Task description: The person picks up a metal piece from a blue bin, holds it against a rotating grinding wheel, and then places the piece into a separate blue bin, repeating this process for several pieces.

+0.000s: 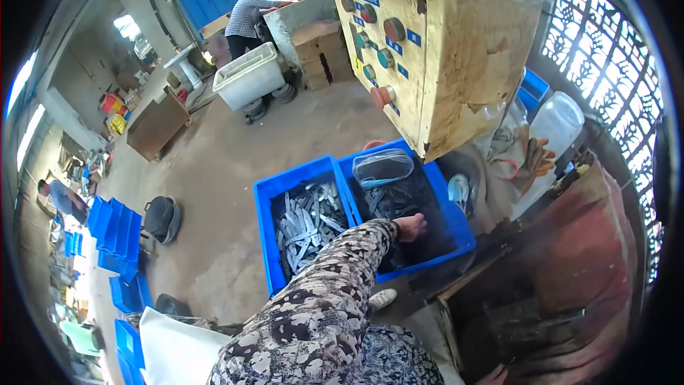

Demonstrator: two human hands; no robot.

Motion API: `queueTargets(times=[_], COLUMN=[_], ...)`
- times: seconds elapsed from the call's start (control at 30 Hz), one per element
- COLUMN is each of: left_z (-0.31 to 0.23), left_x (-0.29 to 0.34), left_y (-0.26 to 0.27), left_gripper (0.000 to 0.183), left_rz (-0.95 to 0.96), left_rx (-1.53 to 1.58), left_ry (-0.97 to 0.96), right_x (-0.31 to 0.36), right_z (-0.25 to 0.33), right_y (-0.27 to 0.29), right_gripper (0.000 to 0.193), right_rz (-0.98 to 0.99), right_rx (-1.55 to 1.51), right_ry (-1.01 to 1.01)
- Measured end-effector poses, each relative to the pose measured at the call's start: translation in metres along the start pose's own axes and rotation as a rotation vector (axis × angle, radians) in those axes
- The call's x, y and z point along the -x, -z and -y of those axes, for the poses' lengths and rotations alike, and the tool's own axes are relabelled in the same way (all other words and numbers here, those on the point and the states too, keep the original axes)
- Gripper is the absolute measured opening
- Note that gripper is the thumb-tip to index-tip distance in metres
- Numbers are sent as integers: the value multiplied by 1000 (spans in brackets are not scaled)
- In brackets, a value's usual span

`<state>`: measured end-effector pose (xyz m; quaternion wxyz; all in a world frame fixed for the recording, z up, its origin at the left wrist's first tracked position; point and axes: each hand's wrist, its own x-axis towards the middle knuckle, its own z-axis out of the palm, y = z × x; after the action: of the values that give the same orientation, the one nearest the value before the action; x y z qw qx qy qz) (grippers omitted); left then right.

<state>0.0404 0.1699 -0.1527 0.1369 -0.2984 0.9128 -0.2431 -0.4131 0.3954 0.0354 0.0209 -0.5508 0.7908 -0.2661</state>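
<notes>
My left arm, in a black-and-white patterned sleeve, stretches over two blue bins standing side by side. My left hand (pixel 411 228) is inside the right bin (pixel 456 232), above dark flat pieces (pixel 392 201); its fingers are largely hidden, so any grip cannot be made out. A clear oval plastic tub (pixel 383 168) sits at the far end of this bin. Grey metal strips (pixel 308 221) lie jumbled in the left bin (pixel 262 224). Only a bit of my right hand (pixel 494 376) shows at the lower edge, beside a dark recess with a reddish side (pixel 591 242).
A worn yellow control box (pixel 456 64) with buttons overhangs the bins' far right. Orange-brown gloves (pixel 536 164) lie at right. Stacked blue bins (pixel 117 235) and a black container (pixel 161 218) stand left. Beyond are a white tub (pixel 248 77) and two other people.
</notes>
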Motion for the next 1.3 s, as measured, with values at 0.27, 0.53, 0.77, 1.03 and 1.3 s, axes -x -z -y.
queueTargets(times=[0.27, 0.53, 0.77, 1.03, 1.3], left_z=[4, -12, -43, -98, -130], left_x=[47, 82, 32, -52, -59], left_y=[25, 135, 247, 344, 361], left_gripper=[17, 24, 24, 24, 27], left_rz=[137, -3, -123, 101, 278], left_rx=[457, 1848, 2316, 2379, 2454], left_ry=[296, 1023, 706, -3, -386], right_x=[-1, 5, -9, -5, 4], right_z=[8, -8, -58, 12, 35], right_y=[10, 11, -11, 35, 46], right_gripper=[41, 40, 36, 38, 18], right_rz=[-28, -109, 32, 310, 302], right_rx=[-74, -58, -277, -1232, -1426], right_ry=[-22, 139, 49, -277, -191])
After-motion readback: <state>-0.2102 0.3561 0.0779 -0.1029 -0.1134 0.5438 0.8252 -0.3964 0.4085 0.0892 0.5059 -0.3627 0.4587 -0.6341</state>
